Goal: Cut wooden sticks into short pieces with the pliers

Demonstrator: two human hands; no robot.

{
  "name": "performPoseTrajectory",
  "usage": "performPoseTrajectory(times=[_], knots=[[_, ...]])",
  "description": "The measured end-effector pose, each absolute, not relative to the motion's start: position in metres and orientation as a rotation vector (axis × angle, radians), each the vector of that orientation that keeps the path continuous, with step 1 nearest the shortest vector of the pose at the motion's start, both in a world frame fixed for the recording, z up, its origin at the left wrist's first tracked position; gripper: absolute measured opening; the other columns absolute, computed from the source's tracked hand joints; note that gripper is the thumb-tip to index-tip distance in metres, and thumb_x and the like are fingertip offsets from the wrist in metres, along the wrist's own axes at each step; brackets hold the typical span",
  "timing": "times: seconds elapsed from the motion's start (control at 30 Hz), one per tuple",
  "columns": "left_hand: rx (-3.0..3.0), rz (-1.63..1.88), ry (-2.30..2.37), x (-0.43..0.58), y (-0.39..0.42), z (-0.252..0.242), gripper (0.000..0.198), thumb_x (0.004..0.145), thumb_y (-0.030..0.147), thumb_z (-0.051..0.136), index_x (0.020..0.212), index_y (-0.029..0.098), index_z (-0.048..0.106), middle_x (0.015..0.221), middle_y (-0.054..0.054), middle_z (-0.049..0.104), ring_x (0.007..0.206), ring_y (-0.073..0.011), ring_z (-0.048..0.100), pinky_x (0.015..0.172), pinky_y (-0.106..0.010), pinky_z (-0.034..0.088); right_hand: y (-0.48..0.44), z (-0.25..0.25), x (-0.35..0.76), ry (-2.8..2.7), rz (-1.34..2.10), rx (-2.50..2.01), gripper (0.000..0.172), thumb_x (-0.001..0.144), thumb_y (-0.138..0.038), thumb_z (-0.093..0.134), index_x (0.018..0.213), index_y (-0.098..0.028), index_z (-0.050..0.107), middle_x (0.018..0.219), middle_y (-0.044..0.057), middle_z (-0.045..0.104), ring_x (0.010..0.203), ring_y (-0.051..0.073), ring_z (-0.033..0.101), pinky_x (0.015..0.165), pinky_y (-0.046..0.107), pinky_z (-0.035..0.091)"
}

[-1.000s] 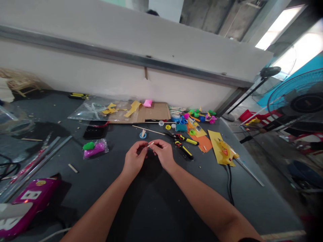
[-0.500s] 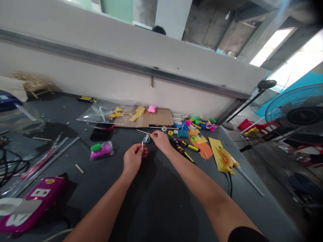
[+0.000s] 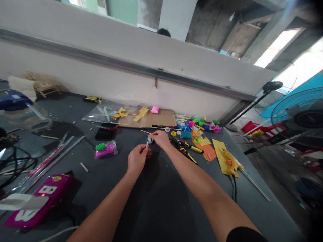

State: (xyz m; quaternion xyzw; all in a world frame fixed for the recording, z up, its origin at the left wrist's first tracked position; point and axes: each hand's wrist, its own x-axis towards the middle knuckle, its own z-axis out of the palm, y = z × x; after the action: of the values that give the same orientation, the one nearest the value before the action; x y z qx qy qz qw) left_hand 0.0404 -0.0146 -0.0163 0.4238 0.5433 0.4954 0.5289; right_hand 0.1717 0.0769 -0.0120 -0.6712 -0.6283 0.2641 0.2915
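My left hand [image 3: 137, 158] pinches a short wooden stick [image 3: 147, 145] upright between thumb and fingertips. Just beyond it, a small blue cap [image 3: 150, 141] on the dark table holds a few short wooden sticks [image 3: 149, 137] standing up. My right hand [image 3: 161, 139] is over the cap's right side, with thumb and finger closed at the top of these sticks; its fingertips partly hide them. A long thin stick [image 3: 145, 131] shows just behind the cap, its right end close to my right fingers.
Pliers [image 3: 188, 151], small colourful pots [image 3: 186, 134] and a yellow glue gun [image 3: 229, 162] lie right. Left are bagged clay [image 3: 106, 150], a black phone [image 3: 104, 133], clear tubes [image 3: 54, 163] and a magenta device [image 3: 41, 201]. Cardboard [image 3: 161, 118] lies at the back.
My right hand has moved slightly left, onto the sticks in the blue cap. My left hand keeps its stick beside the cap. The whole view has shifted a little.
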Motion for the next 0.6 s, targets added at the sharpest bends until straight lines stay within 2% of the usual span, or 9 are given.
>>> performPoseTrajectory(times=[0.2,0.4,0.6], knots=[[1.057,1.175,1.302,0.041,-0.016,-0.016,0.024,0.072,0.032,0.057,0.088,0.014,0.063,0.075,-0.005,0.067,0.061,-0.0138,0.063,0.055,-0.025,0.051,0.079,-0.011,0.164,-1.585,0.804,-1.661,0.006,0.062,-0.025,0.063,0.061,-0.020,0.065,0.061,-0.001,0.062,0.060,0.012,0.055,0.057,0.022,0.038],[0.853,1.238,1.153,0.039,-0.018,-0.005,0.029,0.070,0.033,0.063,0.090,0.013,0.063,0.076,-0.004,0.067,0.064,-0.0125,0.063,0.059,-0.025,0.053,0.041,0.010,0.174,-1.390,0.972,-1.487,0.026,0.074,-0.041,0.051,0.086,-0.019,0.060,0.069,-0.001,0.060,0.049,0.008,0.047,0.041,0.019,0.034],[0.730,1.096,1.028,0.037,-0.024,0.005,0.028,0.066,0.032,0.069,0.084,0.011,0.063,0.071,-0.006,0.068,0.064,-0.0139,0.065,0.062,-0.026,0.054,-0.010,0.014,0.177,-1.100,1.362,-1.141,0.023,0.067,-0.036,0.064,0.079,-0.016,0.061,0.057,-0.004,0.053,0.042,0.006,0.040,0.035,0.018,0.031]])
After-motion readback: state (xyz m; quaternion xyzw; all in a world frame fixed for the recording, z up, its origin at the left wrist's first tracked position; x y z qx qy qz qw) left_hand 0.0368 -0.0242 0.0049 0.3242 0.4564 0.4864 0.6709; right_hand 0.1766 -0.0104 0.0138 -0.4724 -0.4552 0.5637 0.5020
